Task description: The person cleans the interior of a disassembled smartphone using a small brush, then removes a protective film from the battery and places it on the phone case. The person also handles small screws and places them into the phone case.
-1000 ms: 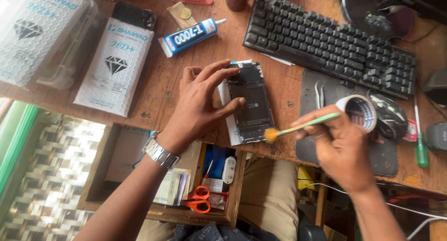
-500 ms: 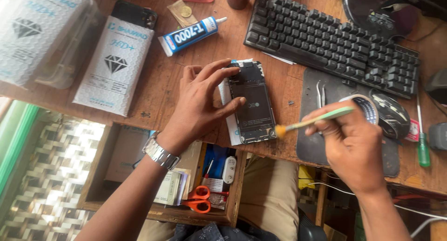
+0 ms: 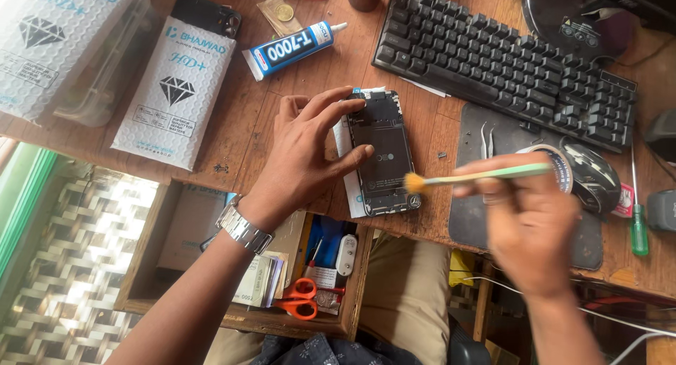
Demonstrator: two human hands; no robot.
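Observation:
An opened smartphone [image 3: 384, 153] lies with its dark insides up on the wooden desk [image 3: 260, 118]. My left hand [image 3: 306, 153] presses on its left edge with spread fingers, and a metal watch [image 3: 243, 227] sits on that wrist. My right hand [image 3: 528, 224] grips a pale green brush [image 3: 479, 176] whose orange bristles touch the phone's lower right edge. The right hand is blurred.
A black keyboard [image 3: 507, 62] lies at the back right, with a mouse [image 3: 595, 175] and a roll of tape on a dark mat [image 3: 468, 217]. A glue tube [image 3: 292, 48], white padded packets [image 3: 176, 97], a green screwdriver [image 3: 637, 224] and an open drawer with orange scissors [image 3: 299, 298] surround the phone.
My right hand has moved the brush up and left, so its bristles now touch the phone's lower right edge. My left hand has kept still on the phone.

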